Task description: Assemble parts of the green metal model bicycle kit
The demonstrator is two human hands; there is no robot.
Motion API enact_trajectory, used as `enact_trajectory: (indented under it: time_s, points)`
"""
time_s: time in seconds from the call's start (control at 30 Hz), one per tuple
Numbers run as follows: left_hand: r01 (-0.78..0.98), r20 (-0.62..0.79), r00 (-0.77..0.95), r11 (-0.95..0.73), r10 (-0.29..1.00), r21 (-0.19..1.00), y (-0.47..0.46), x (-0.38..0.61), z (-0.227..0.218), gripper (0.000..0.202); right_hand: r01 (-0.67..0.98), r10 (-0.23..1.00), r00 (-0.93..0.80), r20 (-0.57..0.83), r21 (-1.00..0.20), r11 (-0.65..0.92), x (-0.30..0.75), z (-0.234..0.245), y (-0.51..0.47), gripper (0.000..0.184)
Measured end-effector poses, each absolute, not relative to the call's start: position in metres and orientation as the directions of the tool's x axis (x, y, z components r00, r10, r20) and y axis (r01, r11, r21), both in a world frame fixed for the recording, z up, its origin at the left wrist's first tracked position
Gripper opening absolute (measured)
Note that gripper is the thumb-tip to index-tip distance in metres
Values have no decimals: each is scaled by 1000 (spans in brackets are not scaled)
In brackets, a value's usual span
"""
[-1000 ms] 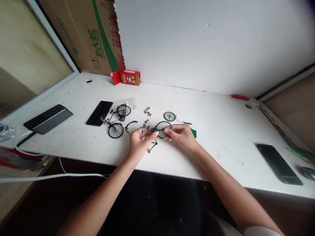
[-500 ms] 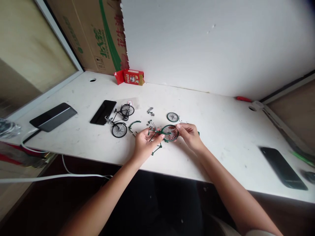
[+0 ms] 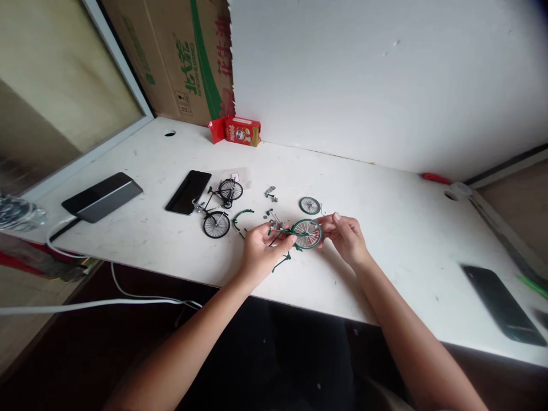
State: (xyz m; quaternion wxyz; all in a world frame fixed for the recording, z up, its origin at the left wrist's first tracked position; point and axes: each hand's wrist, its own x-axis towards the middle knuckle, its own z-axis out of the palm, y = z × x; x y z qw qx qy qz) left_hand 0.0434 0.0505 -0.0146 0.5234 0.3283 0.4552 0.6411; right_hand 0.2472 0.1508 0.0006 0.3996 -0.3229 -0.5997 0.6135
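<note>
A green model bicycle is only partly together above the white table (image 3: 398,228), its frame (image 3: 286,231) pinched between the thumb and fingers of the left hand (image 3: 259,254). One green-tyred wheel (image 3: 308,234) sits at the right end of that frame; the axle is too small to make out, so whether the wheel is fastened or merely set in place cannot be told. The right hand (image 3: 347,237) is beside this wheel, its fingers at the rim and its thumb lifted apart from them, not clamped on anything. Much remains unattached: a second wheel (image 3: 310,205) lies flat beyond the hands, a curved green mudguard (image 3: 243,211) lies to the left, and small silver-and-green fittings (image 3: 271,194) rest between the two. Farther left, a black model bicycle (image 3: 220,206) with both wheels on lies just beside a dark-screened phone (image 3: 188,193).
</note>
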Motion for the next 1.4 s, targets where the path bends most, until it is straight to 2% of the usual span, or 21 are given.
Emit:
enact_trajectory:
  time_s: [0.2, 0.33, 0.47, 0.6, 0.7, 0.8, 0.97, 1.03, 1.2, 1.3, 1.4]
  points:
    - [-384, -23, -398, -144, 917, 912, 60, 10, -2, 38, -7, 942, -322, 96, -995, 99, 249, 7, 155, 53]
    - [-330, 14, -552, -234, 834, 914, 66, -21, 9, 40, 56, 965, -158, 208, -974, 220, 254, 10, 160, 55]
    - [-318, -13, -623, -238, 782, 918, 67, -40, 20, 41, 231, 932, -72, 355, -903, 362, 261, 10, 168, 55]
    - [-290, 31, -660, -292, 751, 911, 66, -48, 24, 41, 528, 900, -215, 378, -730, 433, 268, 7, 175, 35]
    - [-269, 57, -680, -320, 731, 908, 66, -51, 24, 42, 645, 870, -364, 332, -584, 492, 271, 9, 178, 28]
    - [-240, 85, -693, -341, 715, 909, 67, -55, 24, 43, 644, 821, -514, 248, -521, 560, 265, 14, 177, 24]
    - [-276, 72, -678, -345, 731, 897, 68, -48, 24, 40, 539, 680, -716, 161, -492, 684, 230, 18, 175, 28]
    - [-317, 43, -651, -323, 758, 892, 67, -37, 21, 38, 544, 658, -736, 159, -440, 715, 209, 14, 175, 27]
    - [-428, -10, -516, -248, 857, 869, 62, -3, 12, 35, 681, 737, -660, 145, -298, 669, 167, 1, 180, 12]
    - [-457, -34, -473, -212, 880, 864, 61, 6, 10, 36, 736, 779, -611, 143, -262, 625, 158, -8, 184, 3]
    - [-479, -53, -470, -204, 881, 853, 61, 6, 10, 35, 744, 783, -605, 143, -247, 620, 156, -14, 187, 8]
